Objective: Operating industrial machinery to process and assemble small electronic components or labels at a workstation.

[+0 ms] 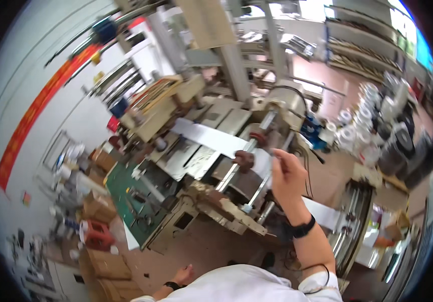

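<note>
My right hand (288, 176) is raised over the machine (226, 204), its fingers curled in beside a white strip of material (263, 163). I cannot make out whether anything is pinched in them. The strip (209, 138) runs across the metal bed and passes by a shiny roller shaft (229, 176). On that shaft sits a dark reddish-brown collar (245, 160), just left of my hand. Low down near my body, my left hand (183, 275) is loosely closed, with nothing visible in it and away from the machine.
A green work surface (133, 201) with tools lies at the left. Beyond it are cardboard boxes (98, 206) and a red plastic stool (97, 235). White rolls (360, 126) and dark bags crowd the right floor. A second roller frame (350, 216) stands right of my forearm.
</note>
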{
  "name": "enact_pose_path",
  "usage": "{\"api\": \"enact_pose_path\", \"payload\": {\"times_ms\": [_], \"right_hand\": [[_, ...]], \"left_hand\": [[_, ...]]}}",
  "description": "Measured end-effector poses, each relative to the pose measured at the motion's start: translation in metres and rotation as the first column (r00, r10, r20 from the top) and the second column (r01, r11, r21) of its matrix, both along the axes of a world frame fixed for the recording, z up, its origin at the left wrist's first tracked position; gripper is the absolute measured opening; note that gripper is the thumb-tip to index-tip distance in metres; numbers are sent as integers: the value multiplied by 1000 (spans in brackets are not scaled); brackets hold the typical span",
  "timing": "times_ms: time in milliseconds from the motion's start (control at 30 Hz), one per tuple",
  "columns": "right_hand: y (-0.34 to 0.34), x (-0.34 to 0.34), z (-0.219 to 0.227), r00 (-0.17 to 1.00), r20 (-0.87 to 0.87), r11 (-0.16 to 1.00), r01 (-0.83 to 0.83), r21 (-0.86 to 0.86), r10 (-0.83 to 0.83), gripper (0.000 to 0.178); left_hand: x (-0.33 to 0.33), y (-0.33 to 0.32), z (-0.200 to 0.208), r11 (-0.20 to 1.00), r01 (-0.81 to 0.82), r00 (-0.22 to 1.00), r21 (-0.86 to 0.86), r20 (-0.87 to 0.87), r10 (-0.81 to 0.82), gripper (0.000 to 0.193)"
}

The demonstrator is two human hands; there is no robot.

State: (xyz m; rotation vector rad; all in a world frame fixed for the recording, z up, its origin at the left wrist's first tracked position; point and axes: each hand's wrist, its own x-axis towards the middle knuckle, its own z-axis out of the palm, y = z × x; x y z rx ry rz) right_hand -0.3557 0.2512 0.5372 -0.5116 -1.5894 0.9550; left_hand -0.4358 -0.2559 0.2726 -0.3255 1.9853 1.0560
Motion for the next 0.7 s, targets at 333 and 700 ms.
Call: {"api": "enact_pose_path", "payload": {"times_ms": [333, 700], "right_hand": [[-82, 43, -7, 987, -159, 987, 10, -163, -36, 15], [-357, -79, -31, 706, 251, 740, -563, -368, 662, 6]], "left_hand": [[3, -96, -39, 994, 79, 990, -71, -116, -87, 44], [-62, -296, -65, 978, -208, 974, -15, -100, 206, 39]]}}
